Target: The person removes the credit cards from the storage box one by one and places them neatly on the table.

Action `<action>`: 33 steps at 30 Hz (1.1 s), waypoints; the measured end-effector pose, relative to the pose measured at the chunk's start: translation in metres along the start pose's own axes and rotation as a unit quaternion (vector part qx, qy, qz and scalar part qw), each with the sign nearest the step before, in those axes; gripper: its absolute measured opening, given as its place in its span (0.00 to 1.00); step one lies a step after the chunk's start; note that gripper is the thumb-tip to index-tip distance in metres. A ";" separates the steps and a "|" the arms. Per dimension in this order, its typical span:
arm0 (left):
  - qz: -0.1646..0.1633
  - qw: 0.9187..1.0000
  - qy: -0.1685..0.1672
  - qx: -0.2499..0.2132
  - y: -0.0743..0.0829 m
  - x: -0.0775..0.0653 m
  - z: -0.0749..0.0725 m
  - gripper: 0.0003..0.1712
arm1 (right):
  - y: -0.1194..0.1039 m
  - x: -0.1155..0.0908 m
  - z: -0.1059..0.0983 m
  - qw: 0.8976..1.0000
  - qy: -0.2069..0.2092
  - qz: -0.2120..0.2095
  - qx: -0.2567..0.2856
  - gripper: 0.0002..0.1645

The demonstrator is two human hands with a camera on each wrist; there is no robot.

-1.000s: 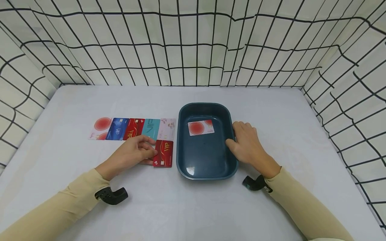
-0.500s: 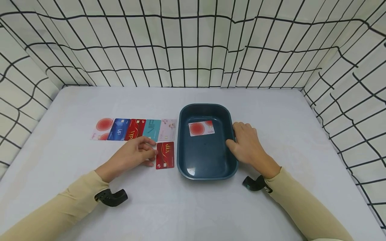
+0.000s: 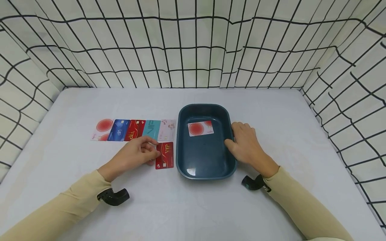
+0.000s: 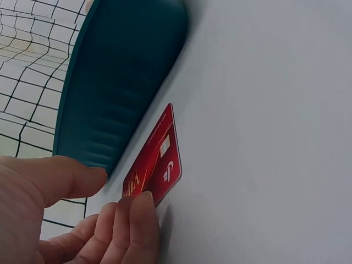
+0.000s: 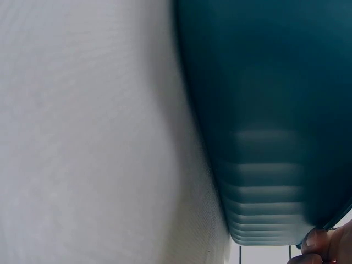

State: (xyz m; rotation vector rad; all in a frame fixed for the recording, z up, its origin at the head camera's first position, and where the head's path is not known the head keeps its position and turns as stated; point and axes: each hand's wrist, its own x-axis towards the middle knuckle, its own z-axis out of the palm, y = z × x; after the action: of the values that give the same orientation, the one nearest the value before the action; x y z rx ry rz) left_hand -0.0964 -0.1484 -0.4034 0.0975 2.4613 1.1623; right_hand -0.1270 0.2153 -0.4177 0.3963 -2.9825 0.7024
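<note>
A red VIP card (image 3: 165,155) lies on the white table, just left of a dark teal plastic tray (image 3: 205,160). My left hand (image 3: 134,155) is at the card's left edge, with fingertips touching it. In the left wrist view the fingers (image 4: 144,220) overlap the red card (image 4: 159,159), and the thumb (image 4: 77,179) is held apart from it. My right hand (image 3: 248,144) grips the tray's right rim, thumb over the inside. In the right wrist view the fingertips (image 5: 316,242) show at the rim beside the tray's outer wall (image 5: 264,110).
Inside the tray lies a white card with a red circle (image 3: 196,129). Behind my left hand runs a row of cards: a white-and-red one (image 3: 104,125), a blue one (image 3: 119,130), a red one (image 3: 135,129), a teal one (image 3: 151,129), a pale pink one (image 3: 167,130). Black wire mesh (image 3: 196,47) surrounds the table.
The lower red card has shifted slightly toward me, away from the row. My left hand has moved a little to the right, fingertips back onto the card's edge. The right hand keeps its hold.
</note>
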 end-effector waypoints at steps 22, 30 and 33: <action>0.056 0.998 0.022 0.024 0.050 0.010 -0.009 0.23 | 0.002 0.001 -0.002 1.000 -0.001 -0.007 0.010 0.10; 0.066 0.997 0.028 0.040 0.073 0.017 -0.009 0.22 | 0.002 0.001 -0.002 1.000 0.001 -0.009 0.010 0.10; 0.073 0.996 0.035 0.044 0.081 0.019 -0.009 0.22 | 0.002 0.002 -0.002 1.000 0.001 -0.010 0.010 0.10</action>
State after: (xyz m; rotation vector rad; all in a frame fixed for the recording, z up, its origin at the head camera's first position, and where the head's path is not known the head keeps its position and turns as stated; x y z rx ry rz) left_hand -0.1261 -0.0984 -0.3436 0.2717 2.6038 1.1343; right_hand -0.1292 0.2179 -0.4168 0.4252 -2.9686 0.7305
